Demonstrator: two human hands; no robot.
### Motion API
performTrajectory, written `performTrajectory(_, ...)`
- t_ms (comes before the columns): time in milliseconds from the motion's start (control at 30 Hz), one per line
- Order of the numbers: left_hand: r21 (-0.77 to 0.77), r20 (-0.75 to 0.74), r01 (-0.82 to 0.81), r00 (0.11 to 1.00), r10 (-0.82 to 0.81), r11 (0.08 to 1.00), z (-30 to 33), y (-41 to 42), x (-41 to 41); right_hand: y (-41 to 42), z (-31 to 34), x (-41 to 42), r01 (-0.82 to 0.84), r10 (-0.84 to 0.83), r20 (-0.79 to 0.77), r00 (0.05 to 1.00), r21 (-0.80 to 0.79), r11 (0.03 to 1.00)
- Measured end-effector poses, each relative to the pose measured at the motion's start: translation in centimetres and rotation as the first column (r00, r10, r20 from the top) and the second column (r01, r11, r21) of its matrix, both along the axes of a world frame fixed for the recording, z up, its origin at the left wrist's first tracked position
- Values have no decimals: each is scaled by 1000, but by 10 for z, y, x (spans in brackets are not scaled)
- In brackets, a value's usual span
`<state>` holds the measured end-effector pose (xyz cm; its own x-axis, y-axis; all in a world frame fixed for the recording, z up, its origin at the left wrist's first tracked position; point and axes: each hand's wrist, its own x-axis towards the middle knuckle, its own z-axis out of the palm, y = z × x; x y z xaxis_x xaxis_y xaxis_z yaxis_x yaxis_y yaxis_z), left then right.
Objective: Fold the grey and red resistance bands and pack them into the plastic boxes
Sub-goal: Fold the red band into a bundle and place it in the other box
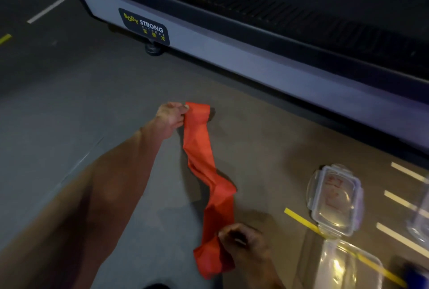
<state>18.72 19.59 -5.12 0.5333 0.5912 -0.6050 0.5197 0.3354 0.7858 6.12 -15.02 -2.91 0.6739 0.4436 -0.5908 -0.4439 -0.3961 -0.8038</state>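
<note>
Stretching the red band (209, 177), each hand's grip — left (171, 115), right (243, 242) — pinches an end beside "BODY STRONG" label (145, 26).

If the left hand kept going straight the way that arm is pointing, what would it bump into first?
Probably the treadmill. The left hand, pinching the red band, points up and right over bare floor toward its grey side panel; depth is unclear.

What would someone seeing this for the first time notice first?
The bright red resistance band stands out, stretched across the dark floor at centre, with the left hand pinching its far end and the right hand gripping its near end. To the right lie a clear plastic lid and an open plastic box. Behind runs a machine base labelled Body Strong.
</note>
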Motion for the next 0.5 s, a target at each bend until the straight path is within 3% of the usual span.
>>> performTrajectory(100, 13, -36, -6, 999, 6, 1000, -2, -8, -13, -8, 11, -12, -55, 55, 18, 998, -37, 998)
performTrajectory(167, 147, -98, -7, 995, 21, 989, -4, -15, -26, -13, 21, -19, -78, 75, -45, 996, -54, 996)
performTrajectory(233, 233, -165, 56, 986, -17, 971, -11, -23, -44, -17, 31, -26, -127, 120, -110, 987, -54, 990)
performTrajectory(333, 182, -312, 234, 935, -170, 955, -17, -50, -80, -23, 47, -32, -201, 193, -105, 976, -66, 977)
performTrajectory(400, 231, -358, 278, 915, -184, 932, -25, -66, -107, -23, 55, -36, -160, 158, -87, 984, -22, 987)
performTrajectory(500, 283, -356, 208, 929, -98, 936, -32, -89, -145, -22, 66, -44, -73, 75, -53, 996, 32, 997)
